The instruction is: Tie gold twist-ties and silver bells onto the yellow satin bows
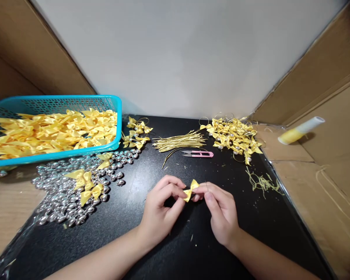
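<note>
My left hand (pixel 166 204) pinches a yellow ribbon bow (pixel 191 190) by its left side, above the black tabletop. Close on the right, my right hand (pixel 223 208) has its thumb and index finger pressed together. A thin strand (pixel 206 187) sticks up at those fingertips; whether it is thread, wire or a needle I cannot tell. Fingers of the right hand also reach the bow's right side and partly hide it. Beyond the hands lie pink-handled thread snips (pixel 202 154) and a bundle of gold cords (pixel 179 141).
A blue basket (pixel 120 120) full of yellow bows stands at the left. Silver beads (pixel 72 202) spread in front of it, some bows on top. Corded bows lie in a small group (pixel 137 134) and a larger pile (pixel 236 136). Cord scraps (pixel 264 182) and a tube (pixel 300 131) are at right.
</note>
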`<action>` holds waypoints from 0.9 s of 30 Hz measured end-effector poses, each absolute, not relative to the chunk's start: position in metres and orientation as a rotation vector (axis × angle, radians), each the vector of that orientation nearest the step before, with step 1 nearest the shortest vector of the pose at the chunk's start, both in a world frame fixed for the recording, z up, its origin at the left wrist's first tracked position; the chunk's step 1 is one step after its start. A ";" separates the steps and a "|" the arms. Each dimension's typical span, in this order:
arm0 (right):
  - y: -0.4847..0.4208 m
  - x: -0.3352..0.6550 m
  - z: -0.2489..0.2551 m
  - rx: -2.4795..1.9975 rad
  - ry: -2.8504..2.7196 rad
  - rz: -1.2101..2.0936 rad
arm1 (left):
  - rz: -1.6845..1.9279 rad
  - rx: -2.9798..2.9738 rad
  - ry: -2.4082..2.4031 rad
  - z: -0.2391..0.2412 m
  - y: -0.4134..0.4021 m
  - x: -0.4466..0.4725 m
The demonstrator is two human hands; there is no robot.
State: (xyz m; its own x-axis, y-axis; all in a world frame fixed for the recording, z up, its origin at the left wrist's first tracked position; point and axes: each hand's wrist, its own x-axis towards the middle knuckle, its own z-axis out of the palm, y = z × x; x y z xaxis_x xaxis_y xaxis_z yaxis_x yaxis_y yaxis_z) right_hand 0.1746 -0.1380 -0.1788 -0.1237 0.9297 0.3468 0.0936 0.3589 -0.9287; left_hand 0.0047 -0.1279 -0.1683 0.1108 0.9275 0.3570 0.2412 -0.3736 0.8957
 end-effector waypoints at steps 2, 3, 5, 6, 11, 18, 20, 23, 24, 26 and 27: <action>-0.138 0.175 -0.180 -0.991 -1.506 0.958 | 1.265 1.729 1.135 -0.167 -0.128 0.005; -0.137 0.175 -0.180 -1.006 -1.499 0.954 | 1.247 1.711 1.133 -0.166 -0.128 0.005; -0.137 0.174 -0.180 -1.023 -1.489 0.940 | 1.200 1.609 1.111 -0.167 -0.128 0.005; -0.136 0.174 -0.180 -1.027 -1.484 0.933 | 1.170 1.535 1.083 -0.168 -0.127 0.004; -0.136 0.174 -0.180 -1.006 -1.498 0.946 | 0.984 1.340 0.954 -0.171 -0.127 0.004; -0.134 0.176 -0.180 -1.011 -1.541 0.905 | 0.961 1.202 0.948 -0.171 -0.124 0.006; -0.134 0.176 -0.180 -1.036 -1.510 0.877 | 0.972 1.154 0.948 -0.172 -0.123 0.005; -0.134 0.175 -0.182 -1.010 -1.479 0.924 | 0.973 1.096 0.944 -0.173 -0.121 0.004; -0.134 0.175 -0.182 -0.996 -1.490 0.947 | 0.972 1.085 0.942 -0.173 -0.121 0.004; -0.135 0.176 -0.183 -0.976 -1.545 0.970 | 0.977 1.071 0.945 -0.173 -0.120 0.004; -0.135 0.176 -0.183 -0.973 -1.578 0.967 | 0.977 1.063 0.947 -0.174 -0.120 0.004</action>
State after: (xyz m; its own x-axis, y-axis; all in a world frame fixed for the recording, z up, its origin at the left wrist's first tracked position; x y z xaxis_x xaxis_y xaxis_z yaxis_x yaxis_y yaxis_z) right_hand 0.1761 -0.1348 -0.1832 -0.1727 0.9270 0.3328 0.1244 0.3557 -0.9263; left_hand 0.0042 -0.1201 -0.1735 0.2826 0.9491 -0.1389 -0.1694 0.1920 0.9667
